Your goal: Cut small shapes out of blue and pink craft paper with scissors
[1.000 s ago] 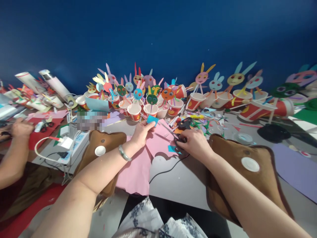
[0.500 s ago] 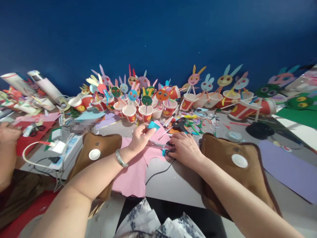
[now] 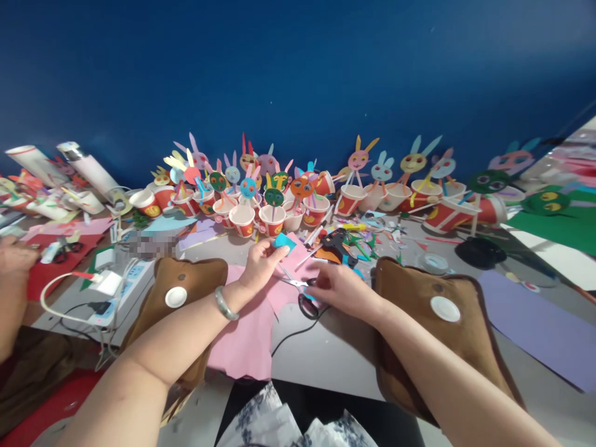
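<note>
My left hand [image 3: 261, 264] pinches a small piece of bright blue paper [image 3: 285, 242] between thumb and fingers. To its right, my right hand [image 3: 342, 287] has its fingers curled at the handles of a pair of scissors [image 3: 297, 283]. One black handle loop shows below the fingertips; the other is partly hidden by them. The blades point left, toward the left hand, apart from the blue paper. Under both hands lie sheets of pink paper [image 3: 242, 338].
Paper cups [image 3: 242, 218] with paper rabbit figures line the back. Behind the right hand are a glue gun [image 3: 336, 245] and paper scraps. Brown cushion-like pads [image 3: 410, 347] flank my arms. A power strip [image 3: 125, 298] and another person's hand [image 3: 16, 264] are at left.
The right hand has lifted and its fingers have loosened around the scissors, whose handles now show more. The left hand still holds the blue paper. The view has shifted slightly.
</note>
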Demonstrator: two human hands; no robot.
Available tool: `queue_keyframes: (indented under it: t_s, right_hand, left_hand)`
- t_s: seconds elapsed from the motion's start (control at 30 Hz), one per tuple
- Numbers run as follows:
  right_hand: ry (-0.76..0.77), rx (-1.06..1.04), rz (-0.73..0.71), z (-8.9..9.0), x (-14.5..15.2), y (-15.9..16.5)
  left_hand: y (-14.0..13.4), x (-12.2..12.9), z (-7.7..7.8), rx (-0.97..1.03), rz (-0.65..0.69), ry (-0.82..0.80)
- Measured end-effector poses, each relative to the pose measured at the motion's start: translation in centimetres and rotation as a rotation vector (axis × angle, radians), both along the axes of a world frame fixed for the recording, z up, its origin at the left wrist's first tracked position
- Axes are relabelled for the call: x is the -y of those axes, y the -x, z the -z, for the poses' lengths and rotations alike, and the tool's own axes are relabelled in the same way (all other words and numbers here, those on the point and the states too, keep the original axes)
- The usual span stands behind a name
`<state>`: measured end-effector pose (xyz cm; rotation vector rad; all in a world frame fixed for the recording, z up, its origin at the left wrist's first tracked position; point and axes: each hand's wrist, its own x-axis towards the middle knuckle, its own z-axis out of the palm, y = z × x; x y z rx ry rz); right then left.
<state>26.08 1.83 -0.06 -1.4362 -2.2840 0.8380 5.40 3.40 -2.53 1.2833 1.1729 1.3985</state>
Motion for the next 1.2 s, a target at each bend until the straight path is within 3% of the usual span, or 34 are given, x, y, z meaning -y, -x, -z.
queue_keyframes:
  t_s: [0.07, 0.13, 0.27, 0.37, 0.57, 0.8, 0.97, 1.2]
  right_hand:
    - [-0.003, -0.185, 0.167, 0.2, -0.4, -0.1]
    - [0.008, -0.318, 0.228, 0.6, -0.7, 0.0]
    - [0.024, -0.478, 0.149, 1.6, -0.4, 0.8]
    - [0.046, -0.579, 0.166, 2.1, -0.1, 1.3]
    - [0.124, -0.712, 0.192, 2.0, 0.2, 1.4]
    - [0.141, -0.65, 0.191, 1.7, 0.3, 1.4]
    - [0.03, -0.563, 0.169, 1.5, 0.1, 1.0]
    - [-0.012, -0.502, 0.152, 1.3, 0.1, 1.2]
  left_hand:
    - [0.0, 0.1, 0.0, 0.032, 0.019, 0.019]
    - [-0.1, 0.2, -0.2, 0.049, 0.042, 0.03]
    - [-0.4, 0.8, -0.5, 0.054, 0.179, 0.051]
    - [-0.6, 1.1, -0.5, 0.068, 0.288, 0.099]
    - [-0.9, 1.3, -0.1, 0.091, 0.358, 0.14]
    - [-0.9, 1.6, -0.5, 0.013, 0.411, 0.104]
    - [-0.9, 1.8, -1.4, -0.036, 0.403, 0.026]
    - [-1.1, 1.7, -1.4, 0.003, 0.353, 0.108]
